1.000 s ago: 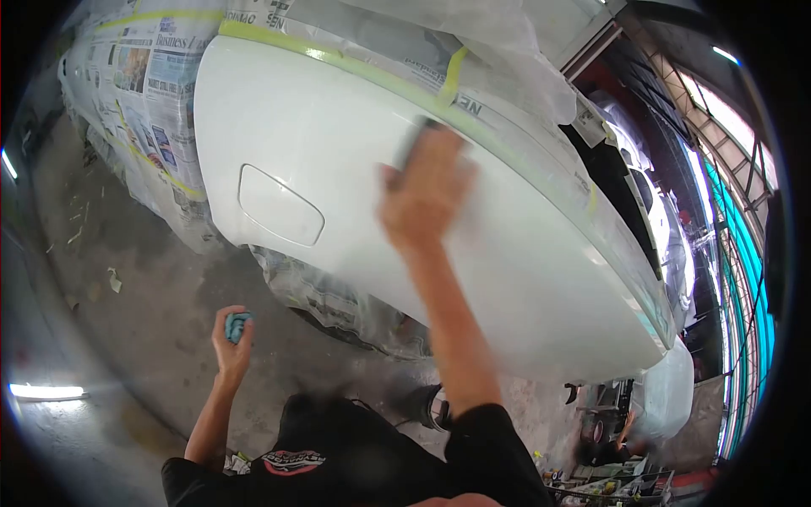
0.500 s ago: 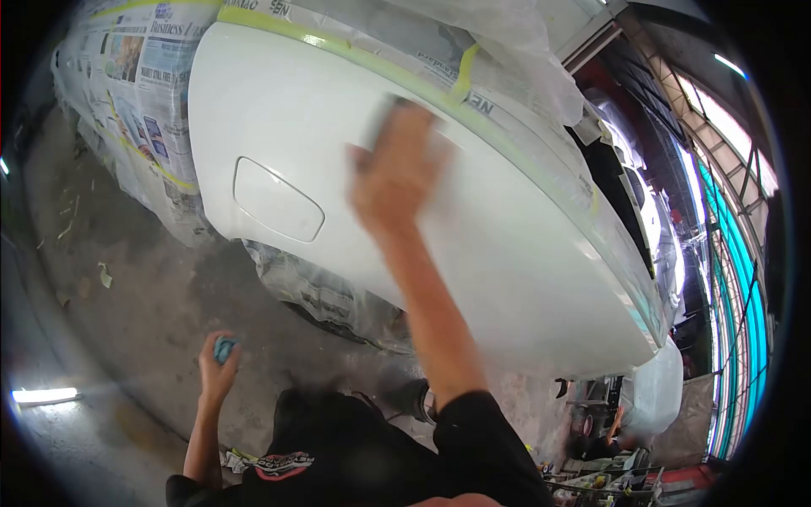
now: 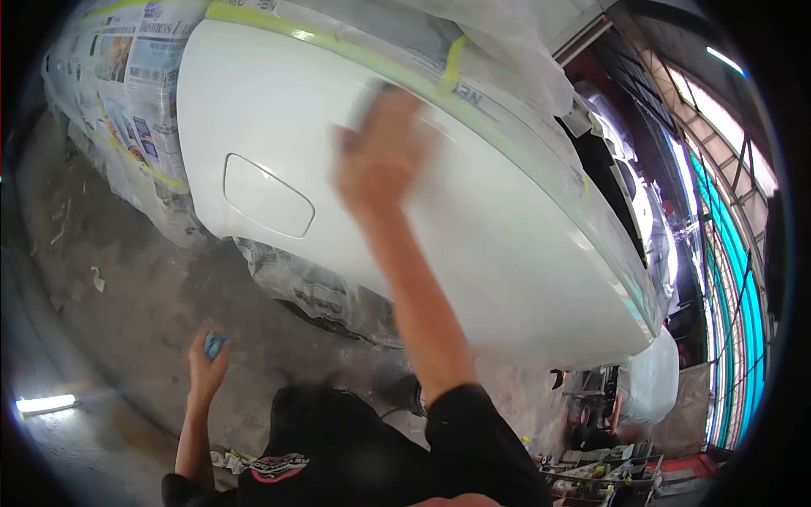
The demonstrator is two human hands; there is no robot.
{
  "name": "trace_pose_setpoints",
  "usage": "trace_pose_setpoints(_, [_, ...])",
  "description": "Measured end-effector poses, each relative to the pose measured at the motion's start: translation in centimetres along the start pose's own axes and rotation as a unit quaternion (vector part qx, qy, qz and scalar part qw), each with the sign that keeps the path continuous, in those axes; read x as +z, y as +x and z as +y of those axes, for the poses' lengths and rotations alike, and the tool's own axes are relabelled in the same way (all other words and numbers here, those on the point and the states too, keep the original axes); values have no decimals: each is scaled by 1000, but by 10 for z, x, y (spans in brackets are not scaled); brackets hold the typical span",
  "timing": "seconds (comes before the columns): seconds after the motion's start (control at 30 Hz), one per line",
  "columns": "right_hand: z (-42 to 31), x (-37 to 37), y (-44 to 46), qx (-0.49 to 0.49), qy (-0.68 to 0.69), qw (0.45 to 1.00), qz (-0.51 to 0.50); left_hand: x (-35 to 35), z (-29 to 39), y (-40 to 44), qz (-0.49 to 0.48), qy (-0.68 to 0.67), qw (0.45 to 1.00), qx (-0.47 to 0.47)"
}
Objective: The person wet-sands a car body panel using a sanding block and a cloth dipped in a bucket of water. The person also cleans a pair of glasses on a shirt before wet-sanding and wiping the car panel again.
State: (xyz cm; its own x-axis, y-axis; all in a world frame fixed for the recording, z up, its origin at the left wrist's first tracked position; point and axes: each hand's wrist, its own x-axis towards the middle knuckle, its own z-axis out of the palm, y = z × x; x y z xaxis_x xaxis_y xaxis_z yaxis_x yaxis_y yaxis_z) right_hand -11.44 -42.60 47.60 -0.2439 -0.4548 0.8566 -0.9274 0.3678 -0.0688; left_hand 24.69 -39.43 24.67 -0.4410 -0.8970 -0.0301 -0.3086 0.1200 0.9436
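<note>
My right hand (image 3: 382, 160) is smeared by motion on the upper middle of a white car body panel (image 3: 270, 93). Its fingers are closed over a dark, flat block (image 3: 369, 108), which shows along their left edge; what kind of block it is I cannot make out. Left of that hand, the outline of a fuel filler flap (image 3: 269, 196) is set into the panel. My left hand (image 3: 205, 372) is away from the car, low over the floor. Between its thumb and fingers is a crumpled blue-green cloth (image 3: 214, 346).
Newspaper masking (image 3: 139, 63) and plastic cover the car around the panel, edged with yellow-green tape (image 3: 452, 68). A covered wheel (image 3: 317, 296) sits below. Another person (image 3: 601, 433) is at the lower right, near a cluttered cart (image 3: 612, 482). Scraps lie on the concrete floor (image 3: 127, 237).
The whole view has shifted slightly, so the car and both hands appear a little further left. My right hand stays on the panel in blurred motion; my left still holds the cloth.
</note>
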Motion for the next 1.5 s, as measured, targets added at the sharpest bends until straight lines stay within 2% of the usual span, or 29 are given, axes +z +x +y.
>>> trace_pose_setpoints(0.07, [-51, 33, 20, -63, 13, 998, -19, 29, 41, 26, -39, -3, 997, 60])
trace_pose_setpoints(0.13, [-45, 26, 27, -64, 46, 995, -66, 47, 62, 41, -83, -40, 991, 98])
trace_pose_setpoints(0.2, [8, -15, 9, -79, -36, 995, -55, 31, 47, 32, -47, -61, 996, 52])
trace_pose_setpoints(0.27, [83, -67, -23, -45, -94, 995, -3, 1, 10, 13, 6, -43, 999, 2])
trace_pose_setpoints(0.33, [119, -117, -49, 40, -192, 980, -18, -40, -46, -15, 40, -22, 997, -55])
trace_pose_setpoints(0.37, [114, -107, -42, 49, -136, 990, 12, -50, -64, -23, 39, -31, 995, -87])
trace_pose_setpoints(0.43, [78, -58, -33, 84, -27, 994, 69, -50, -50, -12, 10, -96, 992, -82])
trace_pose_setpoints(0.5, [1, 5, -10, 12, 27, 999, 41, -31, -9, 18, -21, -119, 992, -39])
trace_pose_setpoints(0.53, [-34, 18, 7, 11, 64, 998, -26, -17, 25, 37, -45, -102, 994, -4])
trace_pose_setpoints(0.6, [-55, 31, 23, -34, 46, 997, -60, 17, 87, 68, -46, -129, 987, 79])
trace_pose_setpoints(0.7, [18, -17, -3, -36, 3, 998, -55, 22, 148, 90, -102, -117, 984, 86])
trace_pose_setpoints(0.77, [91, -79, -34, 39, -100, 994, 2, 8, 167, 107, -118, -77, 982, 125])
trace_pose_setpoints(0.8, [129, -112, -52, 44, -152, 987, 37, 0, 178, 113, -123, -54, 981, 142])
trace_pose_setpoints(0.87, [175, -161, -77, 91, -229, 969, 21, -7, 219, 122, -130, 8, 967, 220])
trace_pose_setpoints(1.0, [180, -181, -81, 60, -202, 978, -3, 17, 330, 138, -150, 166, 905, 363])
trace_pose_setpoints(1.07, [174, -168, -82, 49, -178, 983, 12, 43, 371, 159, -158, 175, 831, 504])
trace_pose_setpoints(1.13, [166, -152, -81, 64, -156, 985, 40, 69, 412, 173, -178, 178, 793, 554])
trace_pose_setpoints(1.2, [153, -146, -76, 99, -169, 980, 34, 88, 441, 192, -144, 255, 706, 645])
trace_pose_setpoints(1.27, [141, -137, -70, 122, -191, 974, 25, 97, 465, 187, -148, 333, 716, 596])
trace_pose_setpoints(1.33, [128, -124, -63, 139, -218, 966, 14, 100, 471, 200, -144, 348, 680, 629])
trace_pose_setpoints(1.47, [63, -61, -35, 112, -205, 972, 20, 100, 476, 221, -166, 373, 626, 665])
trace_pose_setpoints(1.5, [42, -43, -25, 149, -195, 969, 35, 99, 474, 228, -167, 369, 621, 671])
